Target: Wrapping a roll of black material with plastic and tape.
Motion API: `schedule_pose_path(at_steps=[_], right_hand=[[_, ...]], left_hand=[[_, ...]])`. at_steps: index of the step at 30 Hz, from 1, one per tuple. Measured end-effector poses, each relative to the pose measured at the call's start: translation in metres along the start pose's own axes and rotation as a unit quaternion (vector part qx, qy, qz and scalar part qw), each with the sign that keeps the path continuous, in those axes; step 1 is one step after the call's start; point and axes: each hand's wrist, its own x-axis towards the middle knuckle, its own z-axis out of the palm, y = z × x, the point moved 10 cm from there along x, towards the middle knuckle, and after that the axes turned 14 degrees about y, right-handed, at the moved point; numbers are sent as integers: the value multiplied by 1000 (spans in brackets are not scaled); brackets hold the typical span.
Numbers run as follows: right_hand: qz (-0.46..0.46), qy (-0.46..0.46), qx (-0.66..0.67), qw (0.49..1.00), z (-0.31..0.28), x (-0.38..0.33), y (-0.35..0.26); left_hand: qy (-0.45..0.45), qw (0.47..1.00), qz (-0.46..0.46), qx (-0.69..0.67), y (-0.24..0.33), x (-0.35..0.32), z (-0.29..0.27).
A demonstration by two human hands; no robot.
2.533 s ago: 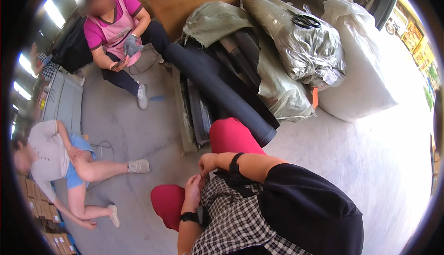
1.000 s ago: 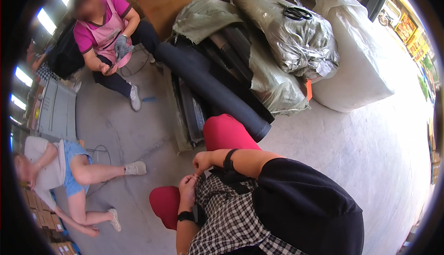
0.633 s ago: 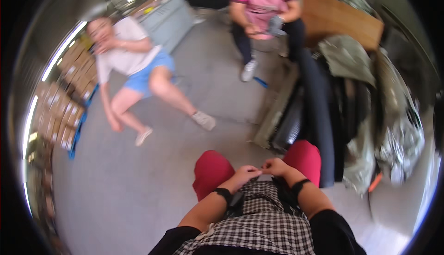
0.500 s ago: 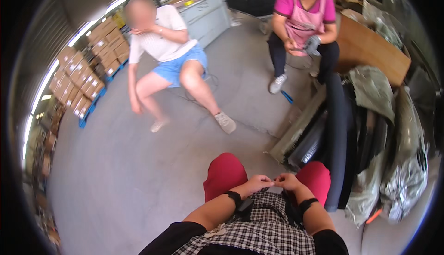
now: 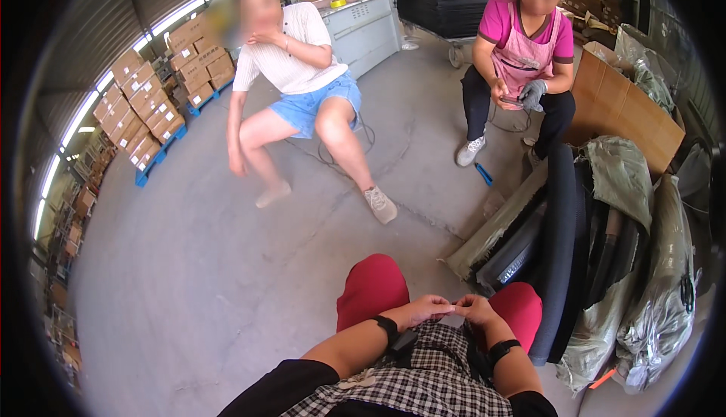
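Observation:
My left hand (image 5: 428,308) and my right hand (image 5: 475,310) meet above my lap, between my red-clad knees. Fingertips of both are pinched and touch each other; whatever lies between them is too small to make out. Just beneath them spreads a black-and-white checked apron (image 5: 423,368). Black bands circle both of my wrists, and a small dark device (image 5: 402,341) shows beside the left one.
Rolls of black material (image 5: 556,258) in torn wrapping stand close on my right, before a cardboard sheet (image 5: 624,107). Two seated people face me, one holding a phone-like object (image 5: 513,101). A blue tool (image 5: 484,174) lies on the floor. Stacked cartons (image 5: 140,107) stand far left.
The whole view has shifted, so the surroundings sit a little further right and lower. My hands stay pinched together at my lap.

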Motion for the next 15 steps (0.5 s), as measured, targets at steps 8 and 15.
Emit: schedule_pose_path(at_steps=[8,15], right_hand=[[-23,-8,31,999,4,-1,-2],[-38,-38,82,995,10,-5,-9]], left_hand=[[84,983,85,142,14,-1,-17],[70,985,68,145,-6,11,-20]])
